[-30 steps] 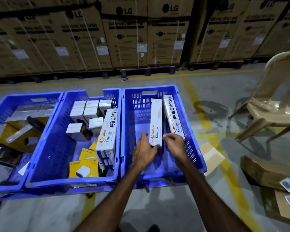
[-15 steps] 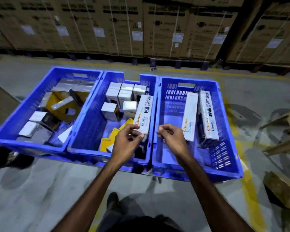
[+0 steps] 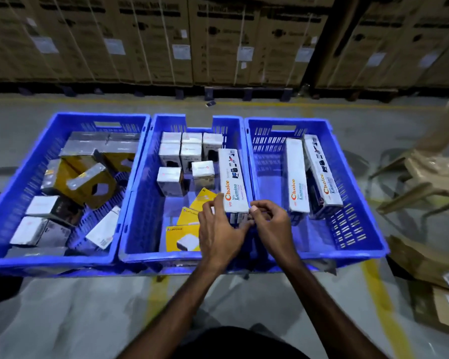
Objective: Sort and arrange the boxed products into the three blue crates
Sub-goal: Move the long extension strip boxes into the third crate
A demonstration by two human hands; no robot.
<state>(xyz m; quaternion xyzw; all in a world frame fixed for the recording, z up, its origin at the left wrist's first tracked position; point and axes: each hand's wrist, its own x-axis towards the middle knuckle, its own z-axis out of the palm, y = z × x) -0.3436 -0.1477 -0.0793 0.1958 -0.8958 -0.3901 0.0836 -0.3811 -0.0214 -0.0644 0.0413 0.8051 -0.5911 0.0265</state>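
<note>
Gripping the near end of the long box (image 3: 231,181), both hands (image 3: 246,224) pinch it; it lies near-to-far along the middle crate's (image 3: 140,182) right wall, right crate (image 3: 353,229) just beside.

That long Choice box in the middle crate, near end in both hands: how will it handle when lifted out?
The long Choice box looks like a rigid carton, so it should lift straight without sagging. Gripped at its near end only by the left hand and right hand, its far end will probably dip. It leans along the middle crate's wall, so it may scrape it.
</note>
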